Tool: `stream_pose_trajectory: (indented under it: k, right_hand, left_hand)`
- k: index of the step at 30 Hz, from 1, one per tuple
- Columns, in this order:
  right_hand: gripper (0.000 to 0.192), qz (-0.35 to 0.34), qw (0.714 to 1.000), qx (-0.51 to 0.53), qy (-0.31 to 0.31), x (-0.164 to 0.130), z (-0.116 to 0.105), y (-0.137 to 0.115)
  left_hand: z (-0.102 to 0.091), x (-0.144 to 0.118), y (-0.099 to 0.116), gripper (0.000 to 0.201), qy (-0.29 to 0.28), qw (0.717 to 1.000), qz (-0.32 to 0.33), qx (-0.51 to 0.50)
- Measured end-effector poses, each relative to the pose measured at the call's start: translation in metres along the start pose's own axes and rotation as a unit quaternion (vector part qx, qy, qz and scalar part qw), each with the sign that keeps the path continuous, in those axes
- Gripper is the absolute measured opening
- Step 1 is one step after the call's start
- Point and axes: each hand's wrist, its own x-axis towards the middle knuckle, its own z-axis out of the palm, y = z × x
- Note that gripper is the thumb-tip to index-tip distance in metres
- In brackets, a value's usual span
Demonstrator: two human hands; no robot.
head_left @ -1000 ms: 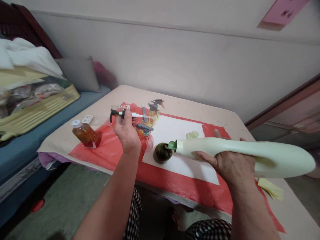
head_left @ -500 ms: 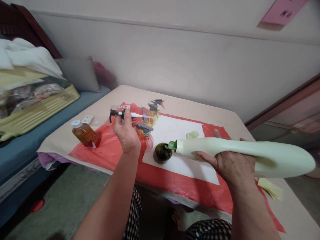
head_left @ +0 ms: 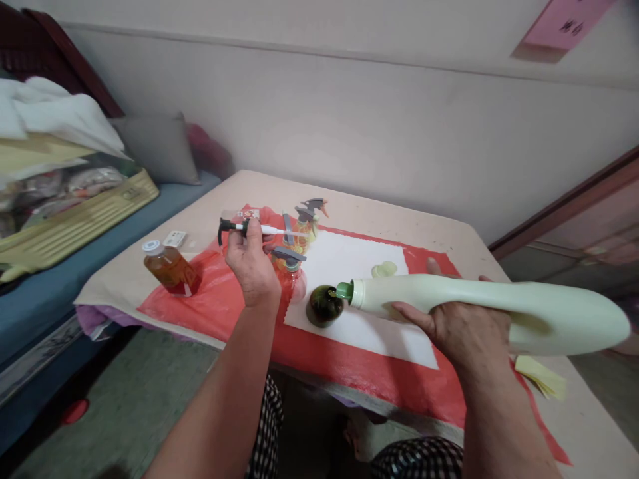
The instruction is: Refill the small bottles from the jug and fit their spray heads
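white paper [head_left: 354, 256] under dark bottle [head_left: 322, 309], wall [head_left: 319, 120] beyond

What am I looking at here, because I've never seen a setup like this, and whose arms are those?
There's no machine: these are a person's own bare arms. Every picture comes from one camera worn on the head, looking forward and down. The left hand holds a pump top with a black head. The right hand grips a large pale green bottle lying sideways, its green spout right by a dark round bottle; I can't tell whether they touch. Under that lies a white sheet, over a red sheet on the table. Around them are a spray bottle, an amber bottle and yellow papers.
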Motion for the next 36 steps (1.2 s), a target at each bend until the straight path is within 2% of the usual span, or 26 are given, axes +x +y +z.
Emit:
stream_pose_trajectory:
  k: [5, 15, 36]
  right_hand:
    - [0.101, 0.001, 1.000, -0.004, -0.004, 0.0018, -0.0061, -0.0025]
    - [0.103, 0.022, 0.999, 0.025, -0.033, 0.0013, -0.0014, -0.0014]
    - [0.098, 0.010, 0.999, 0.005, -0.033, -0.0004, -0.0002, 0.0010]
  left_hand:
    - [0.0002, -0.0002, 0.0006, 0.022, 0.000, 1.000, -0.001, 0.002]
    - [0.0014, -0.0022, 0.0029, 0.025, -0.004, 1.000, -0.008, -0.008]
    - [0.0015, -0.0022, 0.0006, 0.025, -0.003, 1.000, -0.009, -0.004]
